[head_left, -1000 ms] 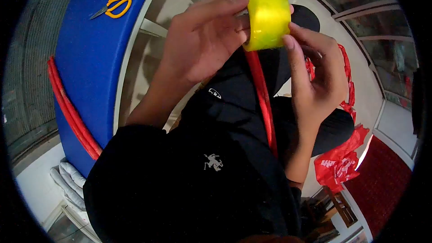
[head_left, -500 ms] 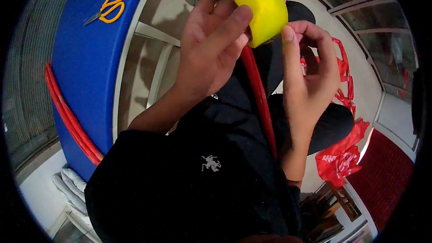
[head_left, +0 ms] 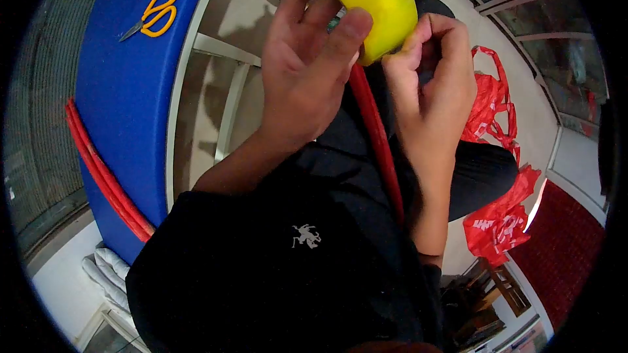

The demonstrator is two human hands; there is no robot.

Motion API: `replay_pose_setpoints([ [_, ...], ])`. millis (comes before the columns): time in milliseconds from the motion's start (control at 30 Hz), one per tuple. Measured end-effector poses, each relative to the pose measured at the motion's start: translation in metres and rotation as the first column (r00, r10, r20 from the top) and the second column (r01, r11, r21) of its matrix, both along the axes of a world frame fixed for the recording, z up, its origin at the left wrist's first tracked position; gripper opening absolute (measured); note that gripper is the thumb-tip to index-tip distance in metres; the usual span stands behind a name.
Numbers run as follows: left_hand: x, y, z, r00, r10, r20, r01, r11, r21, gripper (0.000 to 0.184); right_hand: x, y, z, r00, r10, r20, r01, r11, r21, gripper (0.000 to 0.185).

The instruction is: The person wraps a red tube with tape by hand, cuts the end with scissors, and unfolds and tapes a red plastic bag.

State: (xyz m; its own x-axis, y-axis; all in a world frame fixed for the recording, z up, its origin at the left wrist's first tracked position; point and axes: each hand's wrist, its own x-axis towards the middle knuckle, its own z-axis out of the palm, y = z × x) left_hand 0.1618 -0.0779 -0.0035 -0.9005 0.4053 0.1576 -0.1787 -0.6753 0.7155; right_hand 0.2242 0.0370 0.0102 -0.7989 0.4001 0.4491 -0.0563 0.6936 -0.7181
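A wide, glossy roll of yellow tape [head_left: 373, 3] is held up at the top of the head view. My left hand [head_left: 307, 72] grips it from the left, thumb on the near rim and fingers curled toward the hollow side. At the roll's lower right edge, my right hand [head_left: 432, 78] is closed, with thumb and index finger pinched against the tape. Whether a loose end lies between those fingertips is hidden. Below the roll, a long red rod [head_left: 374, 127] slants down across my lap between my forearms.
On the left, a blue tabletop [head_left: 134, 91] bears yellow-handled scissors [head_left: 157, 14] and more red rods [head_left: 104, 173] along its edge. Red plastic bags [head_left: 497, 222] lie on the floor to the right. A dark red mat [head_left: 556, 255] is at lower right.
My right hand has moved slightly left and closed its fingers tighter at the tape's lower edge. The roll has shifted and tilted a little in my left hand.
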Motion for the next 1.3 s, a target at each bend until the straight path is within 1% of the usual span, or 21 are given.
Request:
replay_pose_setpoints([
  [67,-0.004,-0.002,-0.003,1.000,-0.012,-0.008,0.012,1.000,0.008,0.039,-0.001,0.001,-0.001,0.998,0.045,-0.052,-0.042,0.998,0.050,0.030],
  [133,-0.015,-0.005,-0.008,0.999,0.023,0.049,-0.018,0.995,-0.101,0.031,0.003,-0.005,-0.001,0.990,0.103,-0.094,-0.097,0.993,0.067,0.029],
  [200,-0.034,-0.010,-0.016,0.999,0.038,0.017,-0.037,0.996,-0.082,0.029,0.004,-0.005,-0.001,0.976,0.169,-0.141,-0.158,0.984,0.084,0.028],
  [267,-0.042,-0.011,-0.016,0.999,0.035,-0.026,-0.037,0.998,-0.059,0.029,0.001,0.006,0.001,0.978,0.088,-0.191,-0.116,0.983,-0.144,0.018],
  [300,-0.037,-0.010,-0.008,0.999,0.012,0.043,-0.012,1.000,-0.003,0.026,-0.002,0.010,0.003,0.978,0.028,-0.205,-0.079,0.966,-0.244,0.015],
  [333,-0.032,-0.009,-0.002,0.994,-0.015,0.111,0.008,0.998,0.056,0.025,-0.002,0.013,0.007,0.988,-0.034,-0.152,0.002,0.978,-0.207,0.018],
  [400,-0.028,-0.008,-0.001,0.989,-0.036,0.142,0.024,0.996,0.081,0.025,-0.004,0.018,0.006,0.979,0.072,-0.189,-0.099,0.985,-0.138,0.020],
  [433,-0.026,-0.006,-0.002,0.981,-0.056,0.186,0.037,0.994,0.102,0.026,-0.005,0.017,0.007,0.984,0.073,-0.161,-0.088,0.992,-0.091,0.020],
  [467,-0.023,-0.004,-0.002,0.980,-0.062,0.189,0.042,0.994,0.105,0.026,-0.004,0.014,0.008,0.989,0.070,-0.129,-0.076,0.996,-0.042,0.020],
  [600,-0.015,0.005,-0.003,0.985,-0.028,0.172,0.002,0.989,0.147,0.027,-0.010,0.003,-0.006,0.964,-0.052,-0.261,0.060,0.998,0.023,0.016],
  [733,-0.012,0.003,-0.004,0.994,-0.007,0.107,-0.005,0.993,0.119,0.031,-0.013,0.000,-0.010,0.946,-0.094,-0.309,0.096,0.995,-0.008,0.014],
  [833,-0.011,0.003,-0.005,0.998,-0.015,0.067,0.007,0.993,0.119,0.033,-0.012,0.001,-0.009,0.953,-0.086,-0.291,0.080,0.996,-0.033,0.012],
  [933,-0.011,0.001,-0.004,0.994,-0.015,0.104,0.009,0.998,0.057,0.033,-0.009,0.003,-0.008,0.977,-0.018,-0.212,-0.019,0.985,-0.172,0.013],
  [967,-0.011,0.000,-0.006,0.994,-0.016,0.107,0.010,0.998,0.057,0.033,-0.008,0.003,-0.007,0.990,0.002,-0.139,-0.019,0.993,-0.120,0.014],
  [1033,-0.012,0.001,-0.010,0.995,0.079,-0.055,-0.087,0.979,-0.183,0.032,-0.004,0.003,-0.004,0.999,0.033,-0.019,-0.034,0.999,-0.036,0.017],
  [1067,-0.014,0.000,-0.011,0.995,0.077,-0.056,-0.086,0.980,-0.181,0.032,-0.005,0.004,-0.003,0.999,0.032,-0.019,-0.033,0.999,-0.034,0.017],
  [1133,-0.015,-0.002,-0.012,0.994,-0.018,0.110,0.013,0.999,0.048,0.038,-0.005,0.006,-0.003,0.995,0.062,0.078,-0.069,0.993,0.093,0.015],
  [1167,-0.016,-0.003,-0.013,0.993,-0.019,0.112,0.014,0.999,0.049,0.038,-0.004,0.007,-0.001,0.995,0.061,0.080,-0.069,0.993,0.094,0.015],
  [1233,-0.016,-0.005,-0.014,0.998,-0.027,0.054,0.028,0.999,-0.031,0.039,-0.002,0.009,0.002,0.982,0.114,0.152,-0.098,0.990,-0.106,0.013],
  [1267,-0.017,-0.006,-0.016,0.998,-0.028,0.054,0.029,0.999,-0.029,0.039,-0.002,0.011,0.001,0.982,0.112,0.153,-0.097,0.990,-0.105,0.013],
  [1300,-0.019,-0.008,-0.018,0.963,-0.021,-0.268,-0.055,0.960,-0.273,0.040,-0.002,0.013,-0.001,0.978,0.173,0.113,-0.127,0.935,-0.333,0.013],
])
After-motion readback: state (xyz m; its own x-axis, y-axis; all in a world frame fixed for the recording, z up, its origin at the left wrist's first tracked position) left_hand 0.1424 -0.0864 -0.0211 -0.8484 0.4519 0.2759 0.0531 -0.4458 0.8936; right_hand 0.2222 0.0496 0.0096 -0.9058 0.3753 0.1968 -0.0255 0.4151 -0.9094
